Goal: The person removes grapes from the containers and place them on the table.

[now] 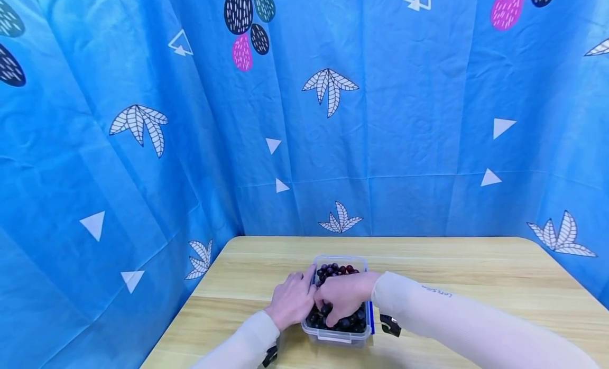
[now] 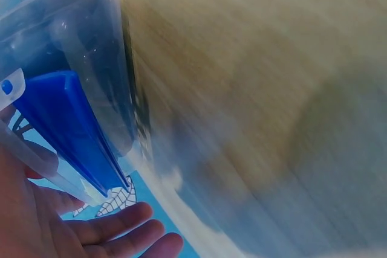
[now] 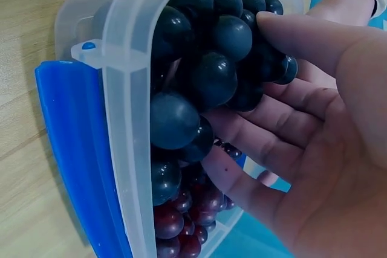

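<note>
A clear plastic container (image 1: 334, 338) with blue clips holds dark purple and reddish grapes (image 1: 349, 323). My right hand (image 1: 343, 295) reaches in from above. In the right wrist view, its thumb lies on top of a bunch of dark grapes (image 3: 211, 80) and its fingers curl beneath, holding the bunch inside the container. Against the container's left side rests my left hand (image 1: 292, 297), one finger stretched along the rim. In the left wrist view, its loosely extended fingers (image 2: 115, 231) lie beside a blue clip (image 2: 69, 131).
The container stands on a light wooden table (image 1: 442, 284). A blue patterned curtain (image 1: 409, 120) hangs behind the table and along its left and right sides. Another blue clip (image 3: 78, 155) hangs unfastened on the container's right side.
</note>
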`<state>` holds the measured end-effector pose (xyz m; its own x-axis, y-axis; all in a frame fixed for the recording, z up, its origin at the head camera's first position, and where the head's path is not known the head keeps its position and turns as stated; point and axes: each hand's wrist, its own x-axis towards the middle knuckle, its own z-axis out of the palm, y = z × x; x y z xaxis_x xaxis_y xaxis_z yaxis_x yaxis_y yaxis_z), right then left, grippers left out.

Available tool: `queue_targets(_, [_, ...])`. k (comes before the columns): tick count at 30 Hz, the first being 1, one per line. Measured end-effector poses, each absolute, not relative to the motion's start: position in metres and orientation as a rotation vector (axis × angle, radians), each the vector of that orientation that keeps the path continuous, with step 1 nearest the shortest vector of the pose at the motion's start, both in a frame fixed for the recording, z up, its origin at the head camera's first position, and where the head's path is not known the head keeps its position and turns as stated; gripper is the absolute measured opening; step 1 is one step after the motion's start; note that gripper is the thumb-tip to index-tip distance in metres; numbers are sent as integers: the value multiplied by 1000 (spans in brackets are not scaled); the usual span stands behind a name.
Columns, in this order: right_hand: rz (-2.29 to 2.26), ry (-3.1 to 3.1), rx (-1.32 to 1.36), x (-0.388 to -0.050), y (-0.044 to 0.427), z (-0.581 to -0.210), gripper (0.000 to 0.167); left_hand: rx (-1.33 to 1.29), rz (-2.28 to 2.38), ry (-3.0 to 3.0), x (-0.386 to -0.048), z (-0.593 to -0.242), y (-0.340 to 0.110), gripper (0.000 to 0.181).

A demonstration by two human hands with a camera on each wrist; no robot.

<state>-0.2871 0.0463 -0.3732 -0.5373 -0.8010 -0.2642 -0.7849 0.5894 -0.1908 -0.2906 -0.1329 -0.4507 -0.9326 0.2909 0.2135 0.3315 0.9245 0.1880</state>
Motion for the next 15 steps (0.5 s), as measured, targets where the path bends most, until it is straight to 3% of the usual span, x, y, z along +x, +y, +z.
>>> queue_targets(15, [-170,2519,-1362,-286,53,-369,20,-469,-305,-2891,-290,-451,-133,51])
